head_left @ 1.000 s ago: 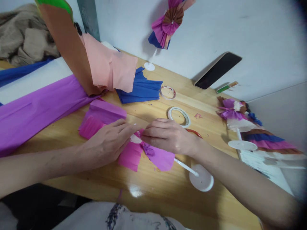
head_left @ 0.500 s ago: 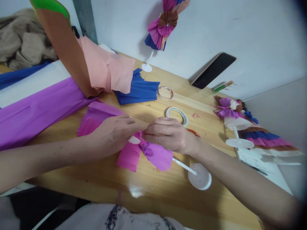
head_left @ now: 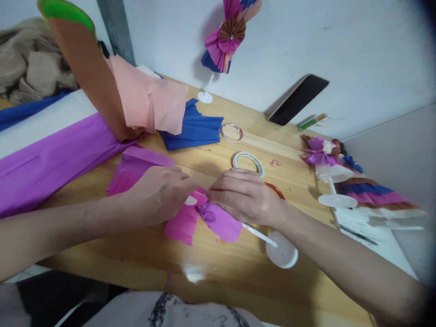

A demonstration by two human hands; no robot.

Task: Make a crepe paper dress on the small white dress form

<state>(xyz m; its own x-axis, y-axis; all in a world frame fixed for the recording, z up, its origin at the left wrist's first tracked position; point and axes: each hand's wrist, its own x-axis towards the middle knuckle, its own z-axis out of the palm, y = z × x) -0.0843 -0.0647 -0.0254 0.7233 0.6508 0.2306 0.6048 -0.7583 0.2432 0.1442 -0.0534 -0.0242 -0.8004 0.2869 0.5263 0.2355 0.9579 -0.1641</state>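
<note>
Over the desk, my left hand (head_left: 160,193) is closed, its curled fingers on a small piece made of pink and purple crepe paper (head_left: 223,222). A white rounded bit (head_left: 191,200) shows under its fingertips. My right hand (head_left: 245,195) has its fingers pinched together at the pink strip around the gathered middle; the fingertips partly hide what they grip. From the purple end a white stick (head_left: 259,235) runs to a round white base (head_left: 282,250), and the whole piece lies tilted. Beside my left wrist spreads a magenta and purple paper sheet (head_left: 143,159).
Blue pleated paper (head_left: 197,127), a peach paper roll (head_left: 153,100) and a brown roll (head_left: 85,68) lie at the left. Tape rolls (head_left: 248,162) sit behind my hands. A phone (head_left: 299,100) leans on the wall. Paper dolls on stands (head_left: 337,200) are at the right.
My right hand has shifted slightly right, away from my left fingertips, and more of the pink strip shows between the hands. The whole view has moved a little.
</note>
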